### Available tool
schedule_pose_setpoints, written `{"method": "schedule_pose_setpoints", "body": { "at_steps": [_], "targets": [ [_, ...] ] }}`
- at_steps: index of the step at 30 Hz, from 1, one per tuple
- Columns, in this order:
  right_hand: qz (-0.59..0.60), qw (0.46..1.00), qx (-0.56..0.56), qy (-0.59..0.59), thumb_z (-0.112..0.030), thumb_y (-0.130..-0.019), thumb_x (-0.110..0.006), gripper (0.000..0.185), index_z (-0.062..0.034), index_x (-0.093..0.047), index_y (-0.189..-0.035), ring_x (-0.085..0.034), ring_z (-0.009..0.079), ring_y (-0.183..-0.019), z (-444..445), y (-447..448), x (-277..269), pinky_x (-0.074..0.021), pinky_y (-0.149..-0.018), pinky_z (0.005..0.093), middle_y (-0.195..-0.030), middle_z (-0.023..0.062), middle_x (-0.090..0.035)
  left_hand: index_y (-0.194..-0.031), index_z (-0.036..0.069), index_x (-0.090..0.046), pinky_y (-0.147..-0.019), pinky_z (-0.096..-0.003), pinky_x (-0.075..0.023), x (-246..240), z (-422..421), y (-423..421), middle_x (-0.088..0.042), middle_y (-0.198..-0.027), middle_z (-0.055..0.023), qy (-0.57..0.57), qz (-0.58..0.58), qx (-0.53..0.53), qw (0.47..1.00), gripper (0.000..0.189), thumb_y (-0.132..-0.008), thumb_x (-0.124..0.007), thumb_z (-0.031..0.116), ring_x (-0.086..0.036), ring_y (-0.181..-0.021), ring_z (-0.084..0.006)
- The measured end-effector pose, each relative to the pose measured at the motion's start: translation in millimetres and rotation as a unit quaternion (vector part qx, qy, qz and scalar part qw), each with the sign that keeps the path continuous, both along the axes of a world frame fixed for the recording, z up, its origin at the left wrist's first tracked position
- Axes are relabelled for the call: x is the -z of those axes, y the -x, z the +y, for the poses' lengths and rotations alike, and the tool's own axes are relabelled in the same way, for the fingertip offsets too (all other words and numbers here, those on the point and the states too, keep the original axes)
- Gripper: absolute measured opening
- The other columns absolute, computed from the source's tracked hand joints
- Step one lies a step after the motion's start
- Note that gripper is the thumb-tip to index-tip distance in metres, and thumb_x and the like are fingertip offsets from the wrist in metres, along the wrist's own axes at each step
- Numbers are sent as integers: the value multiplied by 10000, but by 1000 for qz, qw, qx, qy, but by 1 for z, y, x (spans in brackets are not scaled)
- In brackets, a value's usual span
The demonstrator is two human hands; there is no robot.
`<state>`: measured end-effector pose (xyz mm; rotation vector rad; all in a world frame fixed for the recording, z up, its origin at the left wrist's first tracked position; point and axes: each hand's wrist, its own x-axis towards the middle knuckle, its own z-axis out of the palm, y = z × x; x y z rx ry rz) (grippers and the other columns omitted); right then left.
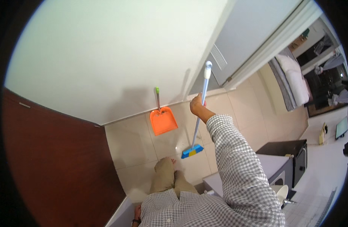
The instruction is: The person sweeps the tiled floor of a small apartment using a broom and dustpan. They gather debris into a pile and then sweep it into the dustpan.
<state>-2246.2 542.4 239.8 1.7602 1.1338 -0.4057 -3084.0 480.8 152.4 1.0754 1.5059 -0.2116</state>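
My right hand [197, 105] grips the pale blue pole of a broom [205, 82], its arm stretched out ahead of me. The broom stands tilted, and its blue and yellow head [192, 151] rests on the tiles near my feet. An orange dustpan [164, 122] lies on the floor by the wall, with dark bits of debris near its back edge. Its handle, tipped in green, points up along the wall. Down at my side hangs my left hand [137, 212], with a dark band at the wrist. Most of its fingers are hidden.
A dark red-brown door [63, 159] stands to the left of the white wall [111, 56]. Ahead to the right is a grey door [247, 37] with a vent. Beyond lies a bed [293, 79]. A counter [264, 167] and a black cabinet-like box [298, 161] flank my right side.
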Motion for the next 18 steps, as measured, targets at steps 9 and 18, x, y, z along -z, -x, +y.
{"method": "schedule_pose_setpoints", "body": {
  "at_steps": [9, 18],
  "targets": [
    [-71, 975, -131, -166, -277, -1044, -586, 318, -173, -794, -1261, -516, 296, -1445, 76, -16, 5, -123, -1338, 586, -1415, 99, -693, -945, 19, -718, -782, -332, -518, -29, -39, 18, -720, -905, -56, 17, 47, -50, 997, 234, -1051, -596, 188, -639, -818, -176],
    [169, 827, 63, -532, -278, -934, -667, 286, -85, -783, -1110, -608, 345, -1249, -42, 169, 8, -279, -1255, 573, -1302, 207, -699, -912, 17, -697, -757, -327, -501, -10, -19, 45, -699, -874, -49, -13, 19, -42, 999, 238, -1030, -632, 214, -624, -802, -172]
  ]
}}
